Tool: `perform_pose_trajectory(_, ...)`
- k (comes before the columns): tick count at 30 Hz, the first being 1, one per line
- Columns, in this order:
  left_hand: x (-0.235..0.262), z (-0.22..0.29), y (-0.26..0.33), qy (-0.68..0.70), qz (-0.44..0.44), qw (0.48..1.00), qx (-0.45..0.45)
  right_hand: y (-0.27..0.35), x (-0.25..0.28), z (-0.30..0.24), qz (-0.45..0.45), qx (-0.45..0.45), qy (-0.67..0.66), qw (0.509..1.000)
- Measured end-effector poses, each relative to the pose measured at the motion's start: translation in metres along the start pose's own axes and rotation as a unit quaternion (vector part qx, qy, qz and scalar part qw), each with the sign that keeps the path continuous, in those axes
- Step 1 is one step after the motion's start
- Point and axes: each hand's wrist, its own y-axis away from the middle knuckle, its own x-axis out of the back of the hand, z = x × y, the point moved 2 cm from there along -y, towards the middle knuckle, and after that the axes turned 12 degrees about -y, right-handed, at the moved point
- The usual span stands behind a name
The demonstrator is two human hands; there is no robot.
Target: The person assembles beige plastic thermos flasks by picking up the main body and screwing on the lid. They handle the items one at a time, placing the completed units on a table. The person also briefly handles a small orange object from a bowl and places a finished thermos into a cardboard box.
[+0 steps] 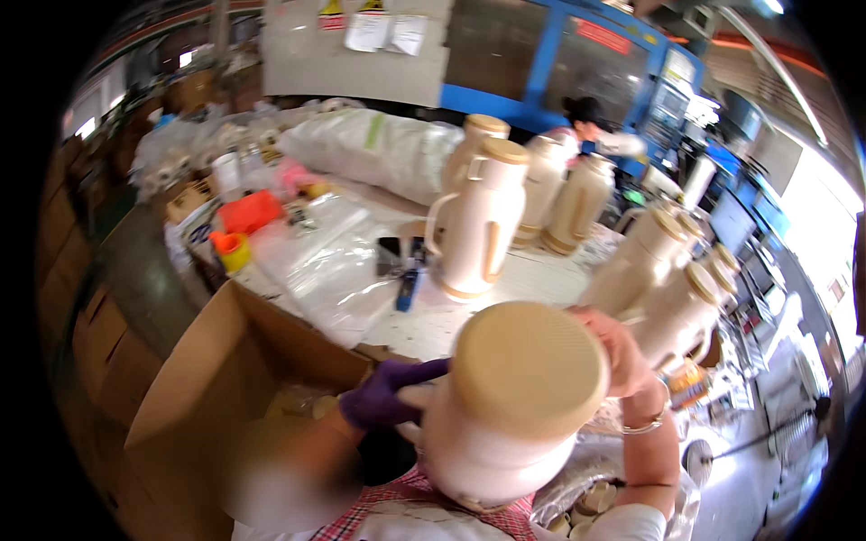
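Close in front of me is a cream vacuum jug [496,442] with a broad round tan end facing up; whether that is its lid or its base I cannot tell. My left hand [388,392], in a purple glove, has its fingers wrapped around the jug's handle. Bare, with a bracelet at the wrist, my right hand [618,352] grips the far right side near the tan end. Part of its fingers is hidden behind the jug. Another cream jug [484,216] with a tan lid stands upright on the white table [433,329] just beyond.
More jugs [631,261] crowd the table's right side. An open cardboard box [194,379] sits at my left. Clear plastic bags [334,270], a blue tool [409,287] and a red-orange container [251,213] lie left of centre. Another person [582,131] works by a blue machine [541,63].
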Motion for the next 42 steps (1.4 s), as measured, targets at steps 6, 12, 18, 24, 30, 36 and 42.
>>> perform_pose_trajectory(6,-0.024,-0.016,-0.002,0.052,-0.097,0.994,-0.024,0.007,-0.013,-0.013,0.001,0.024,-0.018,1.0)
perform_pose_trajectory(12,-0.03,0.015,0.007,0.021,-0.003,0.999,0.047,0.04,-0.036,-0.016,0.162,-0.005,0.131,0.978)
perform_pose_trajectory(18,-0.073,0.055,-0.014,-0.189,-0.093,0.977,0.004,0.073,-0.031,0.008,0.451,-0.095,0.358,0.812)
perform_pose_trajectory(24,-0.131,0.052,-0.034,-0.269,0.005,0.952,-0.147,0.011,-0.053,0.005,0.444,0.056,0.593,0.67)
perform_pose_trajectory(30,-0.116,0.002,-0.074,-0.214,0.013,0.955,-0.204,0.052,-0.037,0.012,0.472,0.173,0.466,0.728)
perform_pose_trajectory(36,-0.119,-0.052,-0.134,-0.259,0.147,0.926,-0.231,0.179,0.027,0.108,0.694,0.005,0.491,0.527)
perform_pose_trajectory(42,-0.102,-0.076,-0.224,-0.259,0.276,0.911,-0.162,0.23,0.063,0.165,0.738,-0.043,0.454,0.497)
